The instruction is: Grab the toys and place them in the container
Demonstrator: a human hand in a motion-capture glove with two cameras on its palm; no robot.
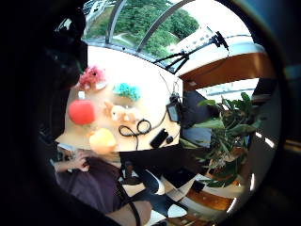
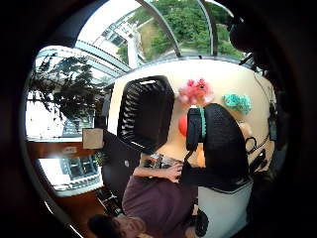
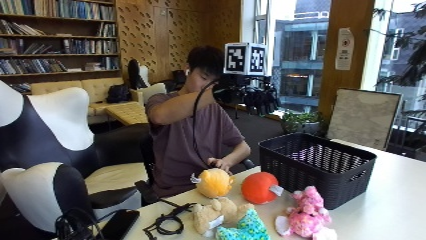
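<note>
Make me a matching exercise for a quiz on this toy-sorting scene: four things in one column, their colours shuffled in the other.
Things:
1. container
2. ball-shaped plush next to the container
3. plush at the table's near edge
4. plush animal in front of the container

Colours:
A. pink
B. black
C. teal
D. red

Pairs: 1-B, 2-D, 3-C, 4-A

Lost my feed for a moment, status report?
Right hand raised high, holding nothing seen. Five toys on table: orange, red, tan, teal, pink. Basket empty, unobstructed.
</note>
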